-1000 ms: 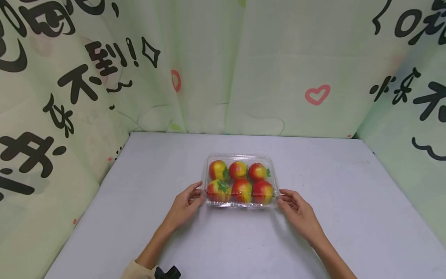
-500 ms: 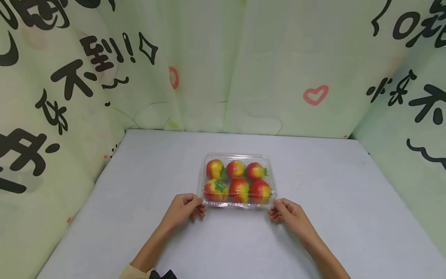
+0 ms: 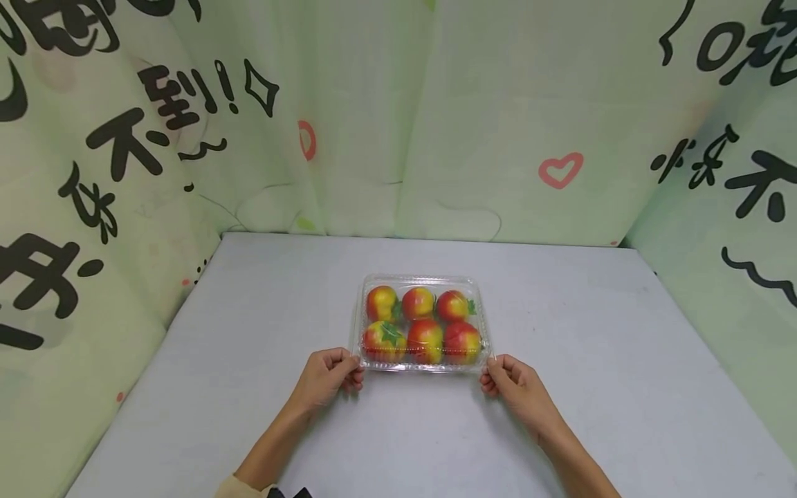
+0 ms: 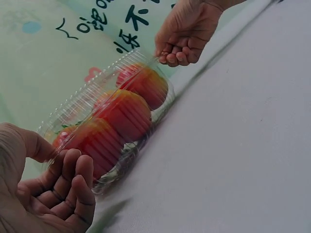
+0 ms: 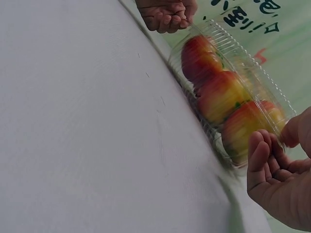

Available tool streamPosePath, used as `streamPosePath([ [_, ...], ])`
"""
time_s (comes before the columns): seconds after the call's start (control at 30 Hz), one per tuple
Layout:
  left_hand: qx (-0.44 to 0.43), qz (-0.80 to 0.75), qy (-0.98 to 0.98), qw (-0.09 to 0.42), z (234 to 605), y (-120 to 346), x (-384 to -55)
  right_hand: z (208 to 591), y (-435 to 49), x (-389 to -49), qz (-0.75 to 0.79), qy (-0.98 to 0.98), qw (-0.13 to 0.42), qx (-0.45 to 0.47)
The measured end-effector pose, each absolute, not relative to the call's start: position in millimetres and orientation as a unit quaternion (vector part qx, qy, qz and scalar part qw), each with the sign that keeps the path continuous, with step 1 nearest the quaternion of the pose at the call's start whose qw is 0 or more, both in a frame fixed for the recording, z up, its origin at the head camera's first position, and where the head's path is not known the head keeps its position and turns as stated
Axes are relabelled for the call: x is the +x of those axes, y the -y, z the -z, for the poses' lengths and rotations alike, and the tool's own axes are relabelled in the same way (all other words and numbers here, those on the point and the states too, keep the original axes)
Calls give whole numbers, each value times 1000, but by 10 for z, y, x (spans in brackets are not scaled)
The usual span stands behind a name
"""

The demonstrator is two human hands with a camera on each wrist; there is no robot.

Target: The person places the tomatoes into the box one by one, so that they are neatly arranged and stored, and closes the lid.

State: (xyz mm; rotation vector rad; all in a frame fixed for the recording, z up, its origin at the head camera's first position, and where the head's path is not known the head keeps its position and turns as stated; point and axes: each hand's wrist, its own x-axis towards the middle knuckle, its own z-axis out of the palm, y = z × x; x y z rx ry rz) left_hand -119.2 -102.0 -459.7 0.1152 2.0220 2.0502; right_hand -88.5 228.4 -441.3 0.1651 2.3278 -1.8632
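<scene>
A clear plastic clamshell box [image 3: 427,281] sits on the table with its lid down. Inside it are several red-and-yellow fruits [image 3: 425,341], some with green leaves, in two rows. At the box's near left corner, my left hand [image 3: 328,379] pinches the rim between thumb and curled fingers. My right hand [image 3: 512,382] pinches the rim at the near right corner in the same way. Both wrist views show thumb and index finger meeting at the ridged edge, the other fingers curled below it.
A white table [image 3: 560,332] spreads around the box on all sides. Pale green curtains [image 3: 486,124] with black lettering and red hearts hang along its back, left and right edges.
Both hands have slid from the box's sides toward its near corners, and their fingers have gone from reaching along the sides to pinching the rim. The box has stayed nearly in place.
</scene>
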Motion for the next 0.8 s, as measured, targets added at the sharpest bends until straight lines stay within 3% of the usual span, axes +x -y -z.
streamPosePath([
  [0.43,30,-667,-733,130,4624,1093,-1184,4414,-2429,-860,570,-816,66,72],
  [0.57,29,-639,-761,109,4583,1171,-1200,4396,-2514,-873,503,-863,20,42],
  [0.8,31,-568,-822,27,4473,1333,-1288,4372,-2628,-1008,358,-927,-93,-57],
])
